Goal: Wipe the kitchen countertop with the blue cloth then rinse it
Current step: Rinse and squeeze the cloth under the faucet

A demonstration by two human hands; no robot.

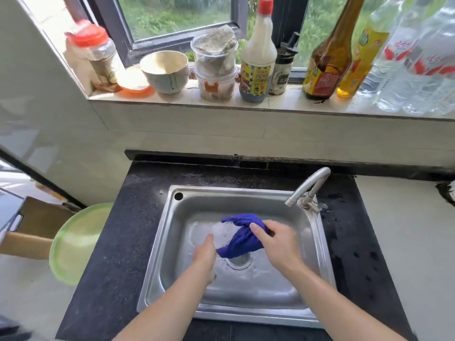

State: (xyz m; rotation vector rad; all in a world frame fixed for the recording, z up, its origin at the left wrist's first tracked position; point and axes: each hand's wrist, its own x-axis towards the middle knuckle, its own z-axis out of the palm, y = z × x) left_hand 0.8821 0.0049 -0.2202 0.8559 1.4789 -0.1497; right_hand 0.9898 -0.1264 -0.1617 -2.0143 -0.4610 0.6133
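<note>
The blue cloth is bunched up over the steel sink, just above the drain. My right hand grips its upper right part with the fingers curled over it. My left hand holds the lower left end; its fingers are blurred and mostly hidden behind the hand. Below the tap the sink floor is wet, but I cannot make out a stream of water. The black countertop surrounds the sink.
A green plastic basin overhangs the counter's left edge. The window sill above carries jars, a bowl, sauce bottles and clear water bottles. A white surface lies right of the counter.
</note>
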